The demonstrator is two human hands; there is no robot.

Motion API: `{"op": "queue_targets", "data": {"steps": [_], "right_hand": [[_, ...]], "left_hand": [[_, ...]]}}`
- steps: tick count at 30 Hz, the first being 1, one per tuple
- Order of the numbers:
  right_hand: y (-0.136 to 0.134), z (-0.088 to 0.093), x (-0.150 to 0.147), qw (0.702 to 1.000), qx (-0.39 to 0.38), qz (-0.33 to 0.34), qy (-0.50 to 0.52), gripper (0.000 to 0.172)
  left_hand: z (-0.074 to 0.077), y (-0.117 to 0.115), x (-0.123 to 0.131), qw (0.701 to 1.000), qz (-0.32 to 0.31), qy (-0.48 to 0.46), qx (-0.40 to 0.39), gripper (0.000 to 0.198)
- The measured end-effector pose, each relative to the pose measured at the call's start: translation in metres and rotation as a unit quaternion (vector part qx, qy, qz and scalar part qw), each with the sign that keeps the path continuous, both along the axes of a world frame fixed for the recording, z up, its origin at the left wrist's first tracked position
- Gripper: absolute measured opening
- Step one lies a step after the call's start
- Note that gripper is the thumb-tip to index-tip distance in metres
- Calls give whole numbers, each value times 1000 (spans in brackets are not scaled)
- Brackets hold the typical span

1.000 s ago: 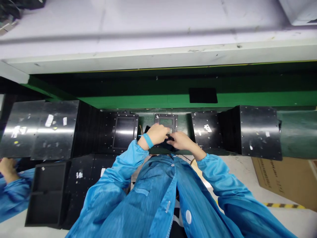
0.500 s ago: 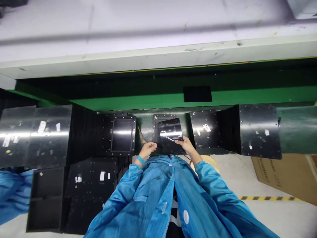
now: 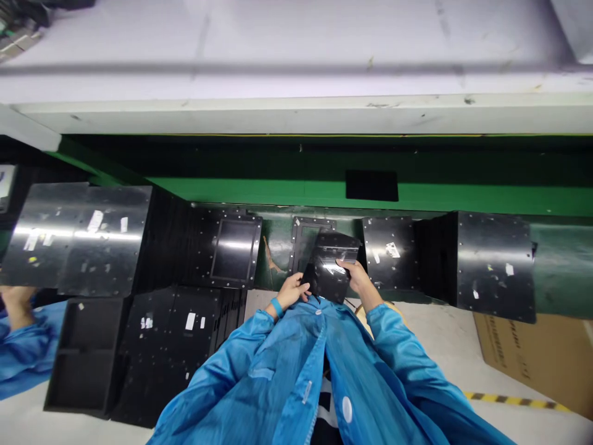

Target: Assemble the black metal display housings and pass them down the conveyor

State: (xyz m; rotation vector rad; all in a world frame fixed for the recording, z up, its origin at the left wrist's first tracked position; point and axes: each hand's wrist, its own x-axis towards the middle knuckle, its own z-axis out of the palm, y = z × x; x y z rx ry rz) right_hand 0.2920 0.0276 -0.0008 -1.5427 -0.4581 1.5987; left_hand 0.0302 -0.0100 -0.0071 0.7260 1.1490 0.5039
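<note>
green bench [image 3: 417, 194]: spans the view, 12 o'clock of both hands.
big plates [image 3: 78, 238]: shiny black, stickered, 9 o'clock of the panel.
cardboard box [image 3: 532, 352]: on the floor, 4 o'clock.
black panel [image 3: 331, 272]: glossy, held tilted over a black frame [image 3: 303, 232] on the bench.
right hand [image 3: 354, 276]: fingers closed on the panel's 3 o'clock edge.
left hand [image 3: 293, 290]: fingers curled round its 8 o'clock corner.

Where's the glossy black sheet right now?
The sheet is centre of the head view, held tilted between left hand and right hand, before the open frame.
</note>
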Motion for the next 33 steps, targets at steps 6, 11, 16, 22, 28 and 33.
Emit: {"op": "queue_targets", "data": {"steps": [6,11,16,22,28,33], "right_hand": [[3,-18,11,1000,-24,13,-2,56],[43,-36,-6,998,5,20,-59,54],[76,-50,-27,994,35,52,-94,54],[91,-62,-41,993,25,65,-90,55],[94,-68,-43,992,1,69,-109,49],[90,-71,-44,991,-6,50,-120,49]], "left_hand": [[-19,-10,1,997,-3,74,-12,28],[-40,-5,-26,974,25,225,4,14],[-49,-1,-51,942,22,333,30,18],[-51,4,-42,934,-24,355,35,23],[-48,16,-39,913,-74,396,62,25],[-42,29,-38,891,-114,434,76,29]]}}
